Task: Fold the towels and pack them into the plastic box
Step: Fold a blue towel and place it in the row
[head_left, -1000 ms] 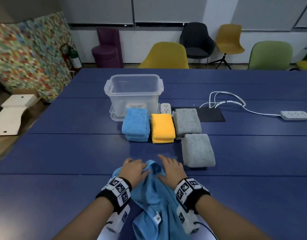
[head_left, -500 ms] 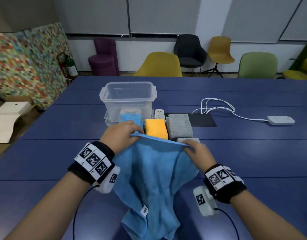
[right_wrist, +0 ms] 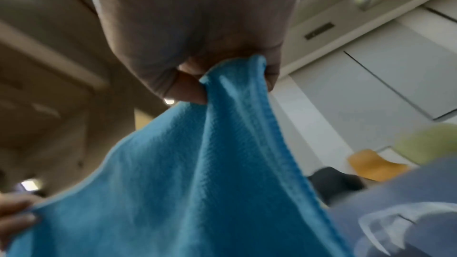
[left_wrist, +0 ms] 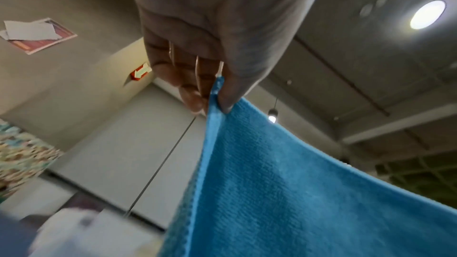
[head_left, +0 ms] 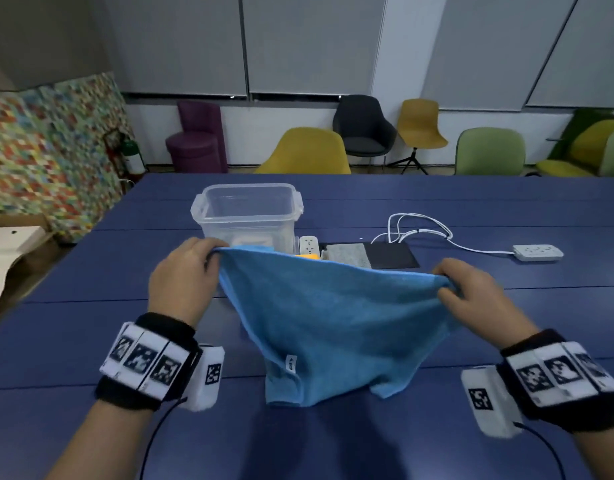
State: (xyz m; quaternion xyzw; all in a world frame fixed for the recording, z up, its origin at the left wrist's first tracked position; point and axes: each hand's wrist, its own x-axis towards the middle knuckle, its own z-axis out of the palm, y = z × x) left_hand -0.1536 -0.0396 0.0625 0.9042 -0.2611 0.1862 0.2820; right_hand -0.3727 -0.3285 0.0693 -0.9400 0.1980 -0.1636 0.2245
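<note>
Blue towel (head_left: 333,317) hangs stretched between both hands: left hand (head_left: 182,275) and right hand (head_left: 478,299) each pinch a top corner. Beyond the left hand stands the clear box (head_left: 246,211), nothing in it.

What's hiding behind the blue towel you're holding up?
Behind the blue towel peek a bit of a yellow towel, part of a grey towel and the plastic box. Anything else behind it is covered.

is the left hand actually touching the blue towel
Touching. The left wrist view shows the left hand pinching a top corner of the blue towel between thumb and fingers; the head view shows it held up by that corner.
</note>
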